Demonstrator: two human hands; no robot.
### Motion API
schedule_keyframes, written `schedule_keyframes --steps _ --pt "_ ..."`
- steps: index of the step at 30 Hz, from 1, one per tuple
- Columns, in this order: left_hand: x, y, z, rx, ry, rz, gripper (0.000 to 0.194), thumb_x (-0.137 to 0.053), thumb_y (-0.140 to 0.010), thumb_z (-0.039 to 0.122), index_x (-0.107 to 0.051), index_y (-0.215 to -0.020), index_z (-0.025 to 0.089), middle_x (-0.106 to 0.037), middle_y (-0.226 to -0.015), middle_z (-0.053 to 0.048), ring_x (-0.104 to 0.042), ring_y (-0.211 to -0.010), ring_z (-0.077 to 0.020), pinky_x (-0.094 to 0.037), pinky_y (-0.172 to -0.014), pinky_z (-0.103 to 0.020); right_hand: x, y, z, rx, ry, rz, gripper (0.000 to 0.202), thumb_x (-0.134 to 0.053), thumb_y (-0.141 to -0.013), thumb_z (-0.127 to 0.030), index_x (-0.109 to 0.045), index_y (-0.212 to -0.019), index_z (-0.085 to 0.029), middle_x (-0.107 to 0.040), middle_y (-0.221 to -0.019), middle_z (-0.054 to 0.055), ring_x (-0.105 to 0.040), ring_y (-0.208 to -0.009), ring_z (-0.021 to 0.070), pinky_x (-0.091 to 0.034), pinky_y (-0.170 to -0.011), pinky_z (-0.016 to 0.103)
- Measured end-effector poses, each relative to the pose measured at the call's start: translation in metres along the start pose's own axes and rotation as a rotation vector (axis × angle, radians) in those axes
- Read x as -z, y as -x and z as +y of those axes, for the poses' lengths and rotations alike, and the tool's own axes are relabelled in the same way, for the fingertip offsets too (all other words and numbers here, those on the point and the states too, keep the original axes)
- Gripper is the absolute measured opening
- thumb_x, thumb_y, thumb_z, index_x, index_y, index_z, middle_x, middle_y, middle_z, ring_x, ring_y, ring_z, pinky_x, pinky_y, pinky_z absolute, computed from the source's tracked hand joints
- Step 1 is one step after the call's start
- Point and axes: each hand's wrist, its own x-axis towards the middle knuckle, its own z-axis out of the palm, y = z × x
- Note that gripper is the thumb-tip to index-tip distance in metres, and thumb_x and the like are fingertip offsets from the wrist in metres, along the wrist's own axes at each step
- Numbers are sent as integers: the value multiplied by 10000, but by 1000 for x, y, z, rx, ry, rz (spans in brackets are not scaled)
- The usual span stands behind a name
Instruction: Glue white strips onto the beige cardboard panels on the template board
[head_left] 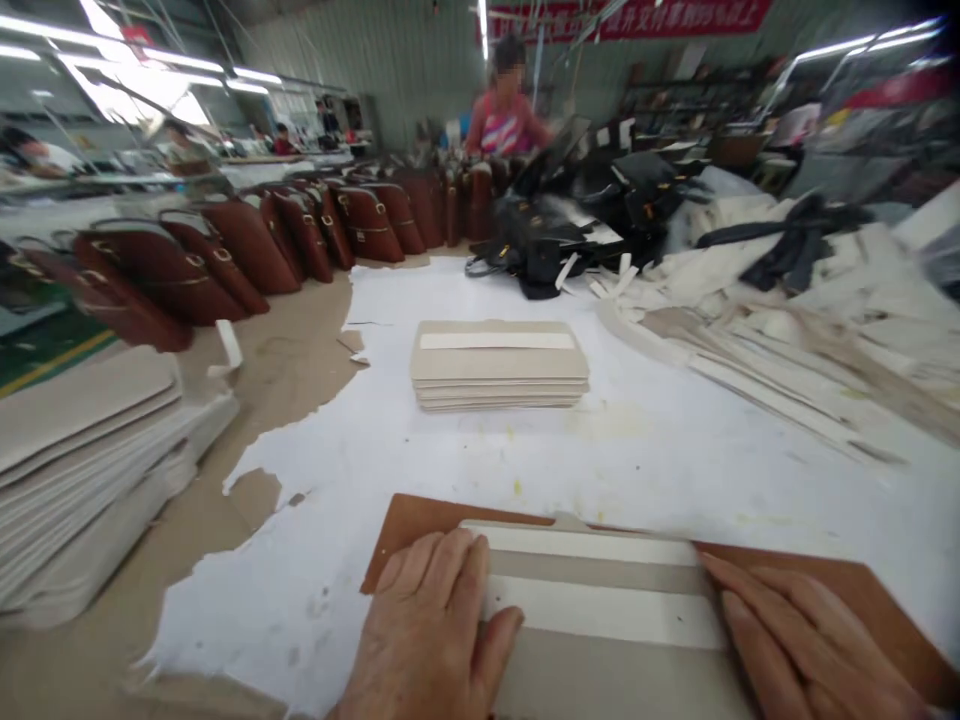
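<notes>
Left hand [427, 630] and right hand [802, 640] are lying flat, each grip spread and pinching nothing, pressing the ends of a grey board panel [600, 600] bearing two white strips. The panel is resting on a brown leather piece [409, 525] at the table's [675, 450] near edge. A stack of similar panels [499, 365] is sitting mid-table, with red-brown handbags [225, 250] lining the far left edge.

Grey card panel [600, 590] with two white tape strips [592, 545] lengthwise, lying flat on brown leather piece [420, 525] at near table edge, both ends pressed under flat palms.
</notes>
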Motion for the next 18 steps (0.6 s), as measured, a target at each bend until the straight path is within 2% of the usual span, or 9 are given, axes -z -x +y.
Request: schedule_keyframes --steps 1,3,6,11,14,18 --pt "-2 1 -3 -4 -22 -13 392 -579 -1018 365 -640 -1293 93 -733 -1179 -170 -711 -1005 -329 -642 -823 -489 4 -5 -6 9 38 -22 293 -488 -1035 -209 -711 -1223 -222 -728 -1243 126 -695 -1040 323 -605 -884 481" --pt "-5 3 -8 -16 -63 -13 390 -573 -1029 363 -630 -1319 108 -723 -1162 -157 -706 -977 -317 -637 -789 -472 7 -15 -17 -71 79 -49 345 -455 -1071 -214 -635 -1362 -174 -707 -1123 126 -689 -946 265 -625 -793 385" --pt "-9 5 -15 -54 -99 2 398 -557 -1044 373 -627 -1329 104 -716 -1145 -151 -702 -971 -309 -630 -778 -452 5 -22 -26 -166 80 -53 376 -447 -1104 -269 -595 -1436 -170 -650 -1054 106 -675 -924 229 -623 -763 318" --pt "-16 10 -24 -99 -97 -29 443 -548 -1053 432 -609 -1363 121 -707 -1197 -145 -693 -1003 -295 -611 -829 -434 1 -20 -27 -150 105 -70 430 -488 -1082 -218 -580 -1501 -197 -630 -1040 95 -655 -903 225 -605 -737 319" --pt "-24 14 -25 -68 -83 8 402 -537 -1050 381 -597 -1374 151 -710 -1189 -131 -685 -998 -290 -576 -857 -438 2 -18 -26 -139 109 -72 430 -497 -1073 -195 -591 -1493 -188 -620 -1011 88 -640 -859 214 -594 -719 321" --pt "-33 18 -25 -17 -61 65 386 -542 -1032 347 -586 -1384 194 -708 -1189 -122 -675 -1001 -308 -530 -870 -463 2 -15 -25 -142 114 -108 476 -524 -1054 -178 -566 -1528 -175 -628 -1037 100 -653 -918 232 -608 -771 347"
